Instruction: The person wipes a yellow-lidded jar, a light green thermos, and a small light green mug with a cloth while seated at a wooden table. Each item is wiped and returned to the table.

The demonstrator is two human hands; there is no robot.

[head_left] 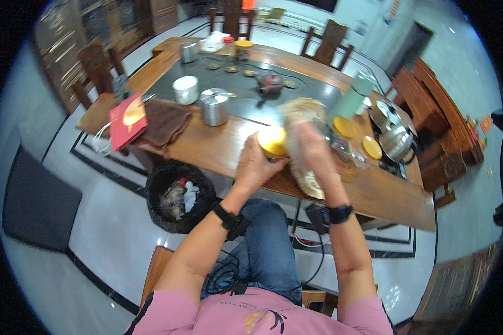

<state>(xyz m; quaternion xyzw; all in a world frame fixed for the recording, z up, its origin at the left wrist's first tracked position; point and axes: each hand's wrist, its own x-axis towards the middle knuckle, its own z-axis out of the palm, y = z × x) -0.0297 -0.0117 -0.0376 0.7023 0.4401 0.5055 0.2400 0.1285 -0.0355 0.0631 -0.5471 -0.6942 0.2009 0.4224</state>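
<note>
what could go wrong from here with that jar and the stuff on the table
The left hand holds the yellow-lidded jar near the front edge of the table; if it slipped, it could fall to the floor.

The pale, blurred bundle by the right hand is close to another yellow-topped container and might knock it.

The black cable coiled by the legs could snag if the person stood up.
</note>
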